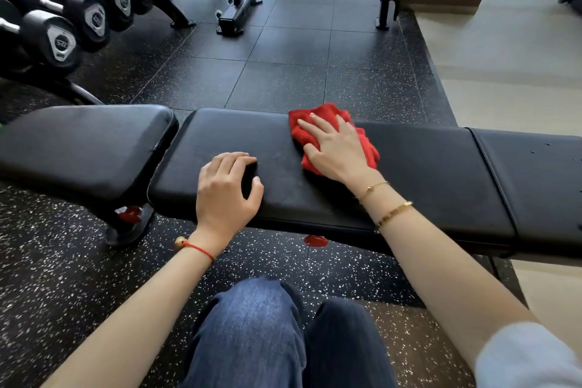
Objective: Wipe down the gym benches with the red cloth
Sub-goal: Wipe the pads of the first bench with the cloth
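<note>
Where red cloth (333,135) lies: black bench (425,167), speckled floor (56,261).

Red cloth (333,135); black bench (425,167); white-speckled black floor (63,261).

Head view, looking forward and down, close over near bench (409,167)

2 benches (409,167), 1 red cloth (318,118), roughly 8 dumbbells (63,41).
</note>
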A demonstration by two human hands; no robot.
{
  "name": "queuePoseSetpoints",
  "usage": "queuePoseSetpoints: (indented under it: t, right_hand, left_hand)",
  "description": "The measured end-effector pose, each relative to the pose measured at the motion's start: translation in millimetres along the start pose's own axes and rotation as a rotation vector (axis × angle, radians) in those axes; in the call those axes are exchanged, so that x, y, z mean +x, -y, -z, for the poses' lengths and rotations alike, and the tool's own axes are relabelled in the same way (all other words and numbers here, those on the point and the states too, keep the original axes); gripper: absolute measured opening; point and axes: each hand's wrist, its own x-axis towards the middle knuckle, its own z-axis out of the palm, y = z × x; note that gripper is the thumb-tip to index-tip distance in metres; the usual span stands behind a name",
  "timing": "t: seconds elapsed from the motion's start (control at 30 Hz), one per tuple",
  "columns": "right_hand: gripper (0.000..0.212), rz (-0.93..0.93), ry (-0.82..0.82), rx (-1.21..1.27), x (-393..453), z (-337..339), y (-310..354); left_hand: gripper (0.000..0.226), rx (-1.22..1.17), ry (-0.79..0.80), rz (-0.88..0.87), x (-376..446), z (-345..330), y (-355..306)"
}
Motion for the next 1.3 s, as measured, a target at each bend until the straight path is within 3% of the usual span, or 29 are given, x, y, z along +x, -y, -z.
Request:
queuePoseSetpoints:
  t: [0.23,0.33,0.5,0.57,0.8,0.93,1.07,1.3]
  right_hand:
    - [0.056,0.222,0.001,-0.013,-52,-2,-8]
    - [0.056,0.154,-0.042,-0.039,-61,4,-40]
    - [0.054,-0.138,-0.090,-0.022,-39,12,-53]
    - [0.055,-0.156,-0.079,-0.007,-39,10,-45]
    - [0.056,0.036,-0.059,-0.015,-106,16,-67]
    - [0.054,-0.121,-0.097,-0.039,-109,28,-108]
    - [0.053,-0.296,-0.102,-0.037,-73,33,-99]
    - [0.058,0.058,-0.041,-0.007,-110,11,-52]
  left_hand:
    - [0.040,0.002,0.033,-0.006,-2,5,1]
    - [0.049,0.014,0.081,-0.045,-1,8,-1]
    - [0.056,0.030,0.162,-0.181,10,9,-25]
    - [0.054,0.014,0.172,-0.208,15,5,-38]
    - [0.047,-0.012,0.236,-0.234,13,-17,-58]
    - [0.048,-0.016,0.236,-0.240,12,-21,-59]
    - [0.048,-0.011,0.227,-0.238,12,-20,-59]
    - [0.049,-0.025,0.232,-0.242,12,-21,-58]
